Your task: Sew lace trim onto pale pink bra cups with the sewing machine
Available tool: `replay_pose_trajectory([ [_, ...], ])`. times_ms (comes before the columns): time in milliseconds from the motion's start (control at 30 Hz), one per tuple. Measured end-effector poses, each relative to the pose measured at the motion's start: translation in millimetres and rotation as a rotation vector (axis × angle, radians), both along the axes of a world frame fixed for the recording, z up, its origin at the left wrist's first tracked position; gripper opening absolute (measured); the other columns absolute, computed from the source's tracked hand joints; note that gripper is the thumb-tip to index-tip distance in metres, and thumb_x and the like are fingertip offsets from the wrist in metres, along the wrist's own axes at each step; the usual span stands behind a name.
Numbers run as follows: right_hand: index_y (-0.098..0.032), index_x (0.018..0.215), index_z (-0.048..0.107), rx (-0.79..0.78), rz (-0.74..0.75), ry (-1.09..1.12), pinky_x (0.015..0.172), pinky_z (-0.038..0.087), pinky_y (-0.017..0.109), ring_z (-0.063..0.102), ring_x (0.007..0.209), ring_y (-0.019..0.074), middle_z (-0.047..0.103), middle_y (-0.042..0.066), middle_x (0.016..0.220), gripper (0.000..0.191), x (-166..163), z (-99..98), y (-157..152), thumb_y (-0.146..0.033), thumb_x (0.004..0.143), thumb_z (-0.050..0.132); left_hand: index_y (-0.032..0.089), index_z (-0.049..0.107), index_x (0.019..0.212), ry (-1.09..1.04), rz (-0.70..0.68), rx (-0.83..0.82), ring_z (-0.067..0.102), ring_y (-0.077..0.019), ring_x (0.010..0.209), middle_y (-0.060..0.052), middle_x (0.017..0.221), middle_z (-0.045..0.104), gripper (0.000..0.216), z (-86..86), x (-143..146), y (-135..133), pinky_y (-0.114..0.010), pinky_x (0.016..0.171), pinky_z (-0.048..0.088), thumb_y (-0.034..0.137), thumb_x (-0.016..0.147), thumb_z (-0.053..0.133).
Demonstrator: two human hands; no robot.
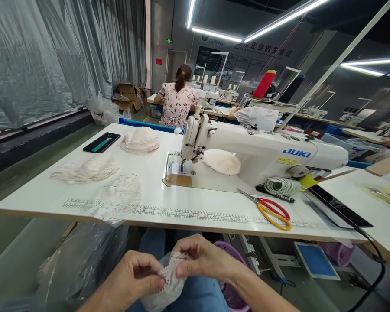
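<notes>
Over my lap, below the table's front edge, a piece of white lace fabric is pinched in both hands. My left hand grips it between thumb and fingers from the left. From the right, my right hand pinches its upper edge. The lower part of the lace hangs loose. Above the hands, on the table, lies a stack of lace pieces that reaches over the front edge. Farther back are a pale fabric stack and a rounded fabric stack. The white sewing machine stands to the right.
Red-and-yellow scissors lie near the front edge beside a coil of pale cord. A phone rests at the back left. A rounded fabric piece lies under the machine arm. Below is a purple basket; a person sits ahead.
</notes>
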State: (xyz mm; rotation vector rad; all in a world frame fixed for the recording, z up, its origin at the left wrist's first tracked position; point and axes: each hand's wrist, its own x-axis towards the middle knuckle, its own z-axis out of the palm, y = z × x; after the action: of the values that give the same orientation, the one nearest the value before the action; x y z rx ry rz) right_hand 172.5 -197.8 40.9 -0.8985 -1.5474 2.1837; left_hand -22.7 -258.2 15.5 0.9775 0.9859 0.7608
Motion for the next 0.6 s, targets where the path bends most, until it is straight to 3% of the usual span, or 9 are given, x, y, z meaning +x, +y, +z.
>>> replay_pose_trajectory([
  [200, -0.011, 0.065, 0.066, -0.132, -0.052, 0.012, 0.059, 0.042, 0.02, 0.054, 0.058, 0.0079, 0.062, -0.001, 0.062, 0.035, -1, -15.6, -7, -0.035, 0.05, 0.085, 0.013, 0.072, 0.068, 0.118, -0.103, 0.039, 0.047, -0.0131, 0.061, 0.001, 0.06, 0.059, 0.019, 7.1, -12, -8, -0.023, 0.06, 0.038, 0.032, 0.063, 0.075],
  [367, -0.01, 0.068, 0.067, -0.192, -0.047, 0.01, 0.062, 0.045, 0.024, 0.059, 0.059, 0.0102, 0.065, 0.002, 0.065, 0.039, 4, -29.9, -7, -0.042, 0.053, 0.083, 0.014, 0.069, 0.07, 0.067, -0.191, -0.015, 0.042, -0.0129, 0.064, 0.003, 0.065, 0.051, 0.025, 16.4, -19, -11, -0.022, 0.061, 0.035, 0.037, 0.062, 0.076],
  [500, -0.008, 0.07, 0.069, -0.183, -0.054, -0.007, 0.06, 0.044, 0.023, 0.058, 0.058, 0.0107, 0.065, 0.003, 0.065, 0.04, 3, -36.4, -8, -0.041, 0.052, 0.084, 0.013, 0.068, 0.077, 0.012, -0.207, -0.045, 0.04, -0.0123, 0.065, 0.003, 0.068, 0.049, 0.038, 6.2, -12, -10, -0.022, 0.059, 0.032, 0.044, 0.058, 0.079],
  [600, -0.009, 0.07, 0.069, -0.151, -0.078, -0.016, 0.059, 0.043, 0.022, 0.057, 0.057, 0.0099, 0.064, 0.002, 0.063, 0.037, -1, -34.4, -9, -0.039, 0.053, 0.084, 0.012, 0.068, 0.073, 0.032, -0.111, -0.012, 0.036, -0.0104, 0.059, 0.004, 0.062, 0.044, 0.044, -9.3, -5, -8, -0.021, 0.055, 0.028, 0.053, 0.06, 0.077],
])
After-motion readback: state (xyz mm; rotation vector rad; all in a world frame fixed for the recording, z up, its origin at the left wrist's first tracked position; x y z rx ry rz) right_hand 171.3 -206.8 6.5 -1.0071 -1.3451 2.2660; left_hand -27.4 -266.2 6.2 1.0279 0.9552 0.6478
